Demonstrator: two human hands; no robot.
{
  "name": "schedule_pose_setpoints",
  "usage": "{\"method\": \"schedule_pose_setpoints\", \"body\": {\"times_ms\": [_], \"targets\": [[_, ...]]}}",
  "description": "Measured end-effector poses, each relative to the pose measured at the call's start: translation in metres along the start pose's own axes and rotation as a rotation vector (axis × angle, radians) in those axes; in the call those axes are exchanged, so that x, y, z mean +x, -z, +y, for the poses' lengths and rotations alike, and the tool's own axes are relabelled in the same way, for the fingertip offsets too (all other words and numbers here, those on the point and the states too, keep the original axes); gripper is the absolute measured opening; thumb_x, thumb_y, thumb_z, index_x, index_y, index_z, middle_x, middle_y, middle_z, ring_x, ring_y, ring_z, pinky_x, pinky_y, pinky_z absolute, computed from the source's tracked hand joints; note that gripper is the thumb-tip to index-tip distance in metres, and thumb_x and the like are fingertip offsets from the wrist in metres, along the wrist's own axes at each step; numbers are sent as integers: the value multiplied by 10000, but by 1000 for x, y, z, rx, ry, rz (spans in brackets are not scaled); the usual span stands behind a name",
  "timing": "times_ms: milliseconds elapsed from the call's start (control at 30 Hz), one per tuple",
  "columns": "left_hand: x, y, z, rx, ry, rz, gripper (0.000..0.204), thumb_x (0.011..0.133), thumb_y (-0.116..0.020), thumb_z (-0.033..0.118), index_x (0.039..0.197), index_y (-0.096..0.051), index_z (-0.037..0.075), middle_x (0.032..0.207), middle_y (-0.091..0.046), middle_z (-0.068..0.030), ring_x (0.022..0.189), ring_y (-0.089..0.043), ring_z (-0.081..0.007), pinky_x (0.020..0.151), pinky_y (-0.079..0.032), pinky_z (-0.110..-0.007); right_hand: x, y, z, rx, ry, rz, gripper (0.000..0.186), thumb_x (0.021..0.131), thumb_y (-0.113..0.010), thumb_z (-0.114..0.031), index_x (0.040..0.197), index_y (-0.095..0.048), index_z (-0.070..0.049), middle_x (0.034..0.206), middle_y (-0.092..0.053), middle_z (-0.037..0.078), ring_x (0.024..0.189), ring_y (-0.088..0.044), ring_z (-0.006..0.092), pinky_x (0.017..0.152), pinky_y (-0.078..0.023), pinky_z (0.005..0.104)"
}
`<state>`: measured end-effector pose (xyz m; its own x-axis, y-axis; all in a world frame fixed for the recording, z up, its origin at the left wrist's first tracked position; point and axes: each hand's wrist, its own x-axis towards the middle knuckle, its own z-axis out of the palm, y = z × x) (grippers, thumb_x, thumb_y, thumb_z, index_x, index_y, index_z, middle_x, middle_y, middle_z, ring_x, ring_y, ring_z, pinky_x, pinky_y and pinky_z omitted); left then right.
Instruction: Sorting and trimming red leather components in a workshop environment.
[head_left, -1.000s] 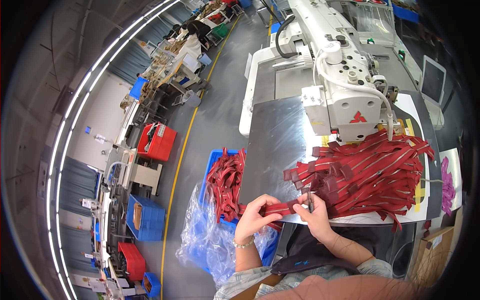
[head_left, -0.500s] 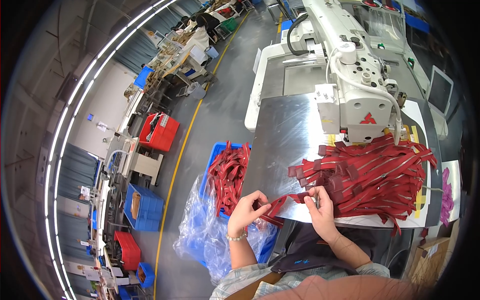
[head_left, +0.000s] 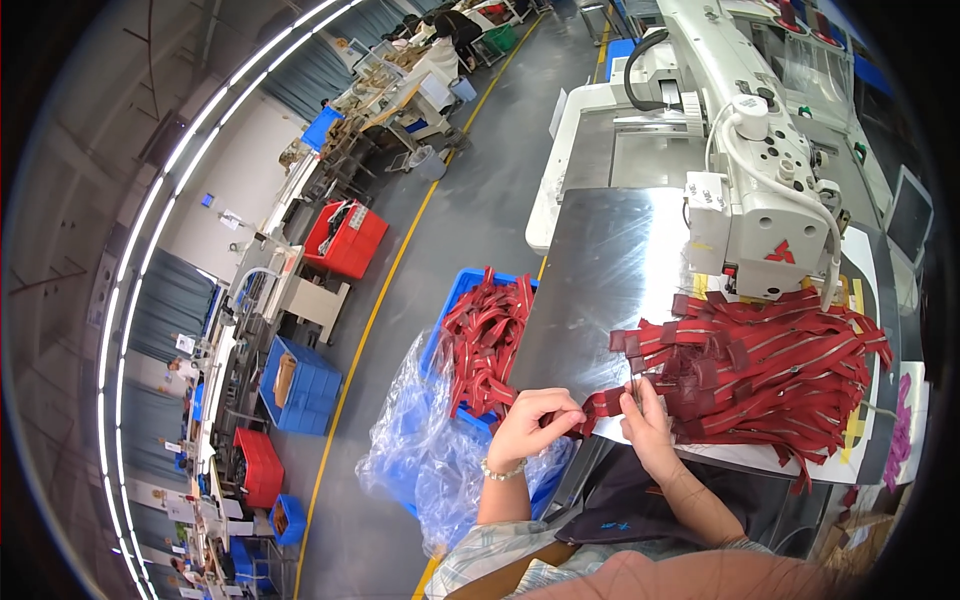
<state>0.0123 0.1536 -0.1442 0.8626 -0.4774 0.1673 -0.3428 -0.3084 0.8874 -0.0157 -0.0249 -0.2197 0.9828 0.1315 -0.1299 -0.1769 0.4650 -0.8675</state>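
the left hand (head_left: 533, 427) is closed in a pinch, thumb against fingers, at one end of a short piece of red zipper strip (head_left: 605, 403); the right hand (head_left: 648, 425) grips the other end btwn thumb and fingers. a thin dark item (head_left: 632, 382) shows at the right fingertips, too small to tell what it is. the strip is above the near edge of the tabletop (head_left: 600, 270), close to its near left corner. it is held btwn both hands, prob. b/c a soft band needs two ends controlled to lie flat.

the pile of red strips (head_left: 765, 375) covers the near right part of the tabletop, w/ some tails hanging over the near edge. most lie side by side, w/ darker tabs toward the left, prob. so the tabs are easy to reach. the sewing machine head (head_left: 770, 235) stands just behind this pile.

beside the left edge, lower than the tabletop, is a blue bin (head_left: 462, 287) w/ more red strips (head_left: 485, 330), tangled, prob. kept near for short reach. clear plastic (head_left: 405, 465) hangs over its near side.
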Motion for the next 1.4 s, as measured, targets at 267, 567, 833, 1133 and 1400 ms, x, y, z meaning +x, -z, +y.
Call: {"method": "schedule_pose_setpoints", "body": {"times_ms": [267,567,833,1133,1400], "targets": [[5,-3,5,-30,-21,127,50,764,-597,23,755,-634,-11,593,-515,-19,462,-382,-60,427,-255,-231,4,-4,-5,338,-356,-309,153,945,-416,-264,992,-430,-120,856,-591,71,388,-214,3,387,-185,165],[3,-2,0,-3,-36,182,51,761,-575,-23,733,-617,-17,636,-546,-37,521,-431,-71,465,-299,-218,6,-13,22,110,-260,-171,215,862,-566,-206,1022,-501,-78,978,-584,31,570,-411,19,475,-310,150],[-2,5,-5,-172,-39,387,101,759,-569,-72,816,-629,-14,607,-468,29,521,-364,-27,463,-244,-192,1,-11,49,-128,-69,-469,333,775,-659,-118,1060,-523,-14,997,-593,59,950,-553,114,733,-451,236],[-31,85,-30,136,230,17,315,656,-706,-27,952,-618,33,582,-394,50,548,-378,-51,496,-309,-209,-30,28,-2,39,-466,-508,180,847,-589,-192,906,-529,-32,674,-574,7,572,-423,25,475,-306,204],[-88,118,-123,174,190,742,159,823,-561,51,979,-570,21,674,-517,5,610,-474,-67,587,-395,-215,-36,8,-35,-132,-232,-666,187,875,-545,-188,884,-566,-3,710,-572,6,700,-516,76,681,-401,230]]}}
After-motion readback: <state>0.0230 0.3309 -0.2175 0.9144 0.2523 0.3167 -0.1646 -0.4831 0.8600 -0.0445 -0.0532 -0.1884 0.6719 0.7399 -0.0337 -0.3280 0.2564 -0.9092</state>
